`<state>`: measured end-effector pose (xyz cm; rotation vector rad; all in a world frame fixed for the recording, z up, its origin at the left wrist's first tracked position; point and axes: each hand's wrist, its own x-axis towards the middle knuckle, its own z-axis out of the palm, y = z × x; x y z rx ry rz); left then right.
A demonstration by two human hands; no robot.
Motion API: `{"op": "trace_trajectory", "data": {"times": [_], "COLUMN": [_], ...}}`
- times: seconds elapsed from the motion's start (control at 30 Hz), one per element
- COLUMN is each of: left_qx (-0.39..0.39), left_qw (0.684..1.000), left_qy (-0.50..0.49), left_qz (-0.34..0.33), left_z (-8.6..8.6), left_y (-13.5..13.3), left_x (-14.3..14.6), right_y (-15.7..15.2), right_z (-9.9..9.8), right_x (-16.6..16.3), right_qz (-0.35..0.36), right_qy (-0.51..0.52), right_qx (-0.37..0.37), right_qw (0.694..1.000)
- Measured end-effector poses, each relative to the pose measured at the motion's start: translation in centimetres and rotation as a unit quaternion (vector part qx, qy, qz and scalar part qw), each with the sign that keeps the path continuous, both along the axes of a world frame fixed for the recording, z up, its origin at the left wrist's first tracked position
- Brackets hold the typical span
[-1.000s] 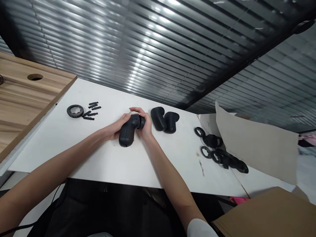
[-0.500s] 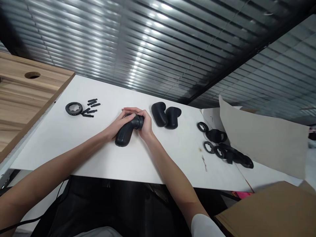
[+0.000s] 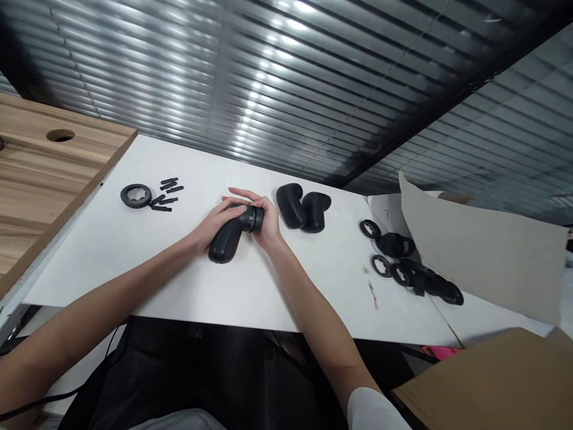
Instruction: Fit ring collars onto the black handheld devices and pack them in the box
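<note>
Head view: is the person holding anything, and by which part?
Yes, a black elbow-shaped part: the left hand grips its body, and the right hand holds its ringed end.

Closed grey blinds (image 3: 277, 77) catch bright light behind the white surface (image 3: 134, 251); a wooden desk (image 3: 40, 173) adjoins its left edge.

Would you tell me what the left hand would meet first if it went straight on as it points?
Beyond the black part it holds, the left hand would probably meet the right hand first, then the two black housings.
</note>
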<state>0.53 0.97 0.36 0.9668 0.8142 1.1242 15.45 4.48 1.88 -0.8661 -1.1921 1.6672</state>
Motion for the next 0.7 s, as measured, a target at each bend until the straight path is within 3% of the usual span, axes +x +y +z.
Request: {"op": "trace_trajectory", "data": {"times": [0.37,0.7], "left_qx": [0.017,0.034], "left_qw": [0.999,0.999], "left_qy": [0.029,0.002], "left_qz": [-0.009,0.003], "left_z": [-0.3,-0.2], "left_y": [-0.2,-0.9], "left_x": [-0.1,0.4], "right_y": [-1.4,-2.0], "right_z": [1.5,0.6], "right_x": [-0.4,-1.9], "right_qz": [-0.001,-0.116], "right_qy": [-0.005,-0.019], "right_qx": [-0.031,0.001], "right_qw": [1.0,0.993]}}
